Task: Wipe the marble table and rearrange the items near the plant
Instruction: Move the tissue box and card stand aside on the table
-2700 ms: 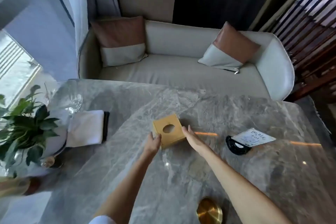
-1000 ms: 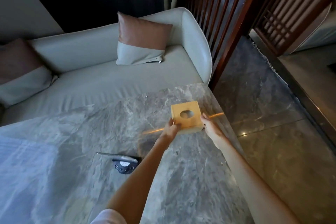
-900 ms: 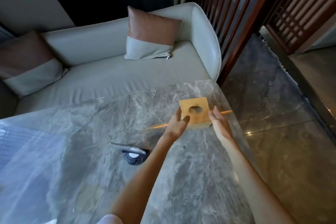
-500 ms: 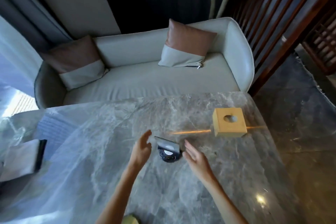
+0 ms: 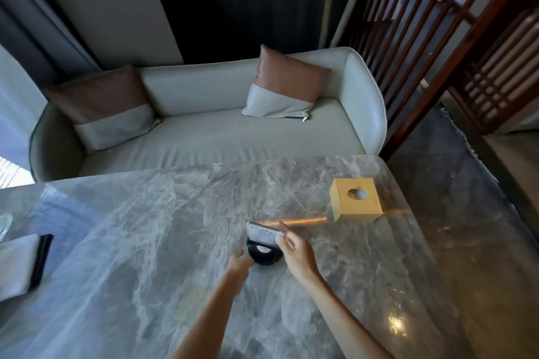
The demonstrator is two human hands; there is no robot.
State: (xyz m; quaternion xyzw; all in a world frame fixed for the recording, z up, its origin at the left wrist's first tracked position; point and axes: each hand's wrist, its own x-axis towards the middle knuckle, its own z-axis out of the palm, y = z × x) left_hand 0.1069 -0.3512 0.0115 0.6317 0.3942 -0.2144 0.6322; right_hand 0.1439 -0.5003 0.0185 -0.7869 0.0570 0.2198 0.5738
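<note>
Head view: card stand (image 5: 264, 245), black base with upright card, mid-table on the marble table (image 5: 145, 242). Right hand (image 5: 296, 252) pinches the card's edge; left hand (image 5: 240, 264) cups the base, contact unclear. Wooden tissue box (image 5: 355, 201) near far right corner. Best lifted by the base, card kept upright.

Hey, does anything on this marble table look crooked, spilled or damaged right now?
No spill or damage shows. The wooden tissue box sits slightly skewed near the table's far right corner. The card sign leans tilted in its black round base, with both hands, left and right, on it.
</note>
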